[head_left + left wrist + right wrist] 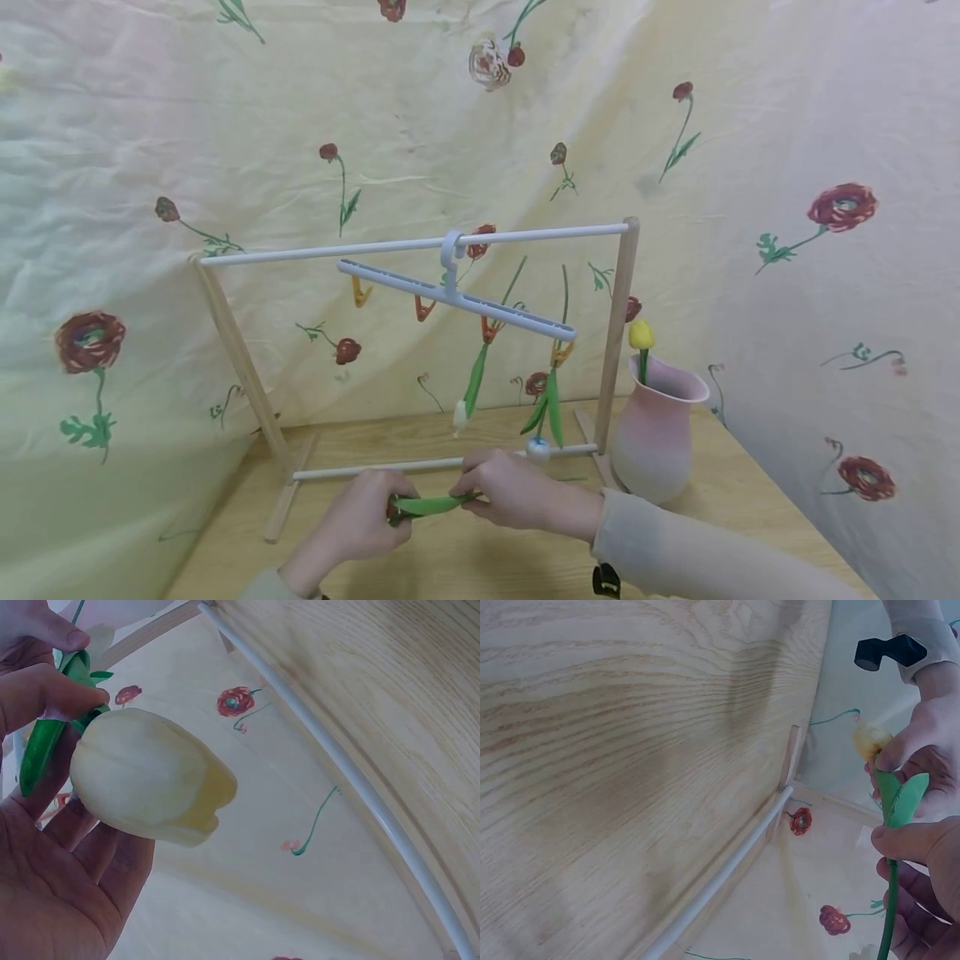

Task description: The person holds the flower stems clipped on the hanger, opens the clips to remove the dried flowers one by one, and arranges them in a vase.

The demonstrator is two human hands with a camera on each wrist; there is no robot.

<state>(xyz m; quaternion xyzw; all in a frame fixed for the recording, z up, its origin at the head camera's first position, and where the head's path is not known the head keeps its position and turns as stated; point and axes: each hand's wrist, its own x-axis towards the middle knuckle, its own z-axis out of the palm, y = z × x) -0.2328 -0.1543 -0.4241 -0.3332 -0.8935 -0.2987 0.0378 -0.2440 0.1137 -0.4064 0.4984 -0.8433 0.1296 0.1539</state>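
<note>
Between my hands lies an artificial tulip with a pale yellow bloom (146,776) and green leaves (431,505). My left hand (369,518) pinches its stem just below the bloom, and the palm faces the flower in the left wrist view. My right hand (513,493) pinches the stem (889,911) near the leaf base. In the head view, the left hand hides the bloom. Beyond my hands, a white hanger (405,283) hangs tilted from a rack. Two of its clips grip upside-down tulips, one white (461,418) and one bluish white (537,449).
The rack has wooden posts (617,333) and a white top rod (322,251); its lower rod (375,472) runs just behind my hands. A yellow clip (361,292) and an orange clip (423,308) hang unloaded. A pink-white vase (652,442) with a yellow tulip (641,335) stands right.
</note>
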